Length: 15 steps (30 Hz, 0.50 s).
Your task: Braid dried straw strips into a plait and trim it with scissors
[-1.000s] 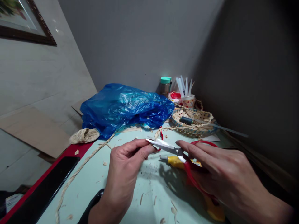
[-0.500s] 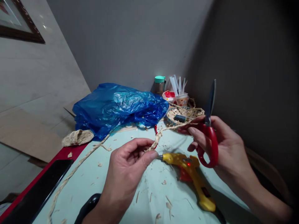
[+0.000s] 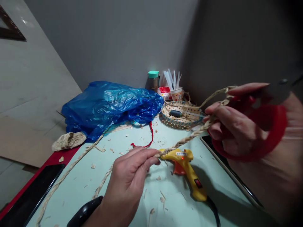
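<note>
A pale braided straw cord [image 3: 190,137] is stretched between my two hands over the table. My left hand [image 3: 133,176] pinches it between thumb and fingers, and a length of braid hangs behind that hand. Higher up at the right, my right hand [image 3: 239,129] grips the cord too, while a loose strand arches above its fingers. Red-handled scissors [image 3: 280,130] hang around my right hand, blurred, with their blades pointing right. Just beyond my left fingertips lies a yellow hot glue gun [image 3: 190,179], its red light lit, partly behind the cord.
A blue plastic bag [image 3: 111,104] fills the back left. Behind sit a woven basket [image 3: 169,123] with a dark thread spool [image 3: 175,113], a paper cup of glue sticks [image 3: 177,94] and a green-lidded jar [image 3: 153,80]. Dark flat devices [image 3: 35,192] lie at both sides; scraps litter the table [image 3: 127,142].
My right hand has moved right and closer, pulling a longer stretch of cord taut. The scissors have swung from upright to pointing right. The view has shifted slightly.
</note>
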### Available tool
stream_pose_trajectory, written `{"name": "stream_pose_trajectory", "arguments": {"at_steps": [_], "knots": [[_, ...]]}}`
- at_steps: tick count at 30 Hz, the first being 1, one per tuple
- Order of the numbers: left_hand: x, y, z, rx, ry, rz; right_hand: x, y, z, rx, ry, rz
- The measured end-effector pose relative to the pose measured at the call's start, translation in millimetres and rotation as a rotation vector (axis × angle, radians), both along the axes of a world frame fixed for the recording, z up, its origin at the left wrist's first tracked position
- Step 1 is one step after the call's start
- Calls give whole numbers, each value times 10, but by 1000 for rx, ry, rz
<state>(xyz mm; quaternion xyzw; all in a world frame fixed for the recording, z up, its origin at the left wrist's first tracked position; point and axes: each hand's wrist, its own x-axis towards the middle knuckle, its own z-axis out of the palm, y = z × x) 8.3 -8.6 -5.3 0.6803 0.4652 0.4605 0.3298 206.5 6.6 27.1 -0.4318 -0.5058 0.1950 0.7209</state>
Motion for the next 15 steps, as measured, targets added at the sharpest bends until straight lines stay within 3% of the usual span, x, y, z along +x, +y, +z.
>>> {"name": "stream_pose_trajectory", "arguments": {"at_steps": [5,10,15], "knots": [[-1,-27,-61,-256,-112,-123,49,110,-34,-60,74,50],[-3,-14,-14,-538,-333,-277,108,300,-206,-206,133,208],[29,-42,116,-630,-491,-230,83,366,-410,-391,-52,340]]}}
